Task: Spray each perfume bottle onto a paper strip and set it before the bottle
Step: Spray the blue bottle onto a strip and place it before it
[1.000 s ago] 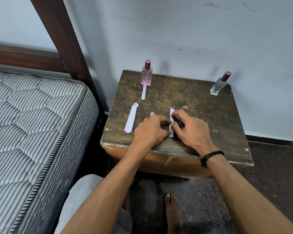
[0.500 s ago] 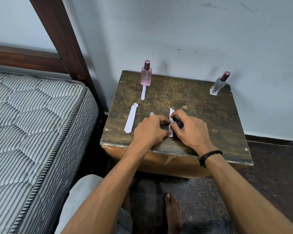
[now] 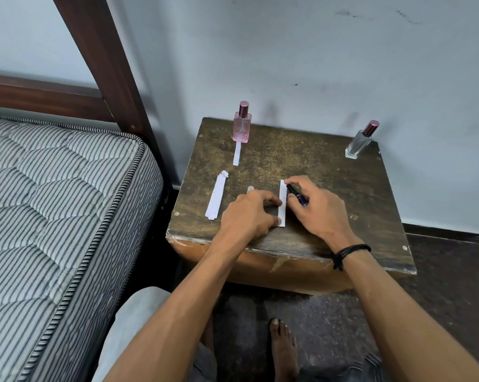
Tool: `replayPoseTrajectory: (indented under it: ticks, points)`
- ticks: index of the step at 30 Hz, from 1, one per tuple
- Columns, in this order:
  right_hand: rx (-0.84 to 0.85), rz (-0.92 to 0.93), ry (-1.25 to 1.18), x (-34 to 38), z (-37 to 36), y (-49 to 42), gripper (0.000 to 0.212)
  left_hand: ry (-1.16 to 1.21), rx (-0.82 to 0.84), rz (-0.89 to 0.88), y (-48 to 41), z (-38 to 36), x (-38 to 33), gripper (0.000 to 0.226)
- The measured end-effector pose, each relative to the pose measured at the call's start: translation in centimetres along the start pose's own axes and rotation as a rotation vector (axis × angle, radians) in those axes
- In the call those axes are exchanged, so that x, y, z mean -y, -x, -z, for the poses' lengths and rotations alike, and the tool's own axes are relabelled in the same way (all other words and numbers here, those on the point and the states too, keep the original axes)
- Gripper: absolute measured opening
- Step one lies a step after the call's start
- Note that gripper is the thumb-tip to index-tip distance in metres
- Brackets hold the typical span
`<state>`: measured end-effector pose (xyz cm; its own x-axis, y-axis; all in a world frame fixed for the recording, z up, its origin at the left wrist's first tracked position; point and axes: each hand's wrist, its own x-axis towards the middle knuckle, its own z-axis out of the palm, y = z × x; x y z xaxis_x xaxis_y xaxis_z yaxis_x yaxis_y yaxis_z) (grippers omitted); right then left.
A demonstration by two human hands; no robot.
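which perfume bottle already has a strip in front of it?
The pink perfume bottle, back left: a paper strip lies right before it. The clear perfume bottle, back right, has none.
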<state>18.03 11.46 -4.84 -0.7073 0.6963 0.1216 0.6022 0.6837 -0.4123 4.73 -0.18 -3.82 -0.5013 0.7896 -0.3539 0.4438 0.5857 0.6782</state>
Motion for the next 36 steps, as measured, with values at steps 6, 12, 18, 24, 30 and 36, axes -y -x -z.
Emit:
replayPoseTrajectory:
  ticks: [6, 12, 18, 24, 30, 36]
  points:
    - [-0.004, 0.038, 0.059, 0.0, -0.1, -0.6, 0.029, 0.007, 0.005, 0.007, 0.2, 0.1, -0.2, 0.039]
    - [0.005, 0.071, 0.11, 0.0, -0.4, -0.8, 0.029, 0.001, 0.009, 0.008, 0.2, 0.2, -0.2, 0.039]
    - [0.023, 0.072, 0.115, -0.1, -0.3, -1.2, 0.03, -0.004, 0.007, 0.002, 0.2, 0.2, -0.2, 0.038]
    - [0.028, 0.09, 0.112, 0.1, -0.3, -1.2, 0.03, 0.003, 0.01, -0.003, 0.2, 0.2, -0.3, 0.037]
    - [-0.019, 0.037, 0.042, 0.3, -0.2, -1.1, 0.026, 0.009, 0.005, -0.011, 0.3, 0.2, -0.3, 0.036]
    - [-0.086, -0.185, -0.411, -0.2, 0.2, -1.8, 0.023, 0.185, 0.038, -0.06, 0.8, 1.4, -0.5, 0.024]
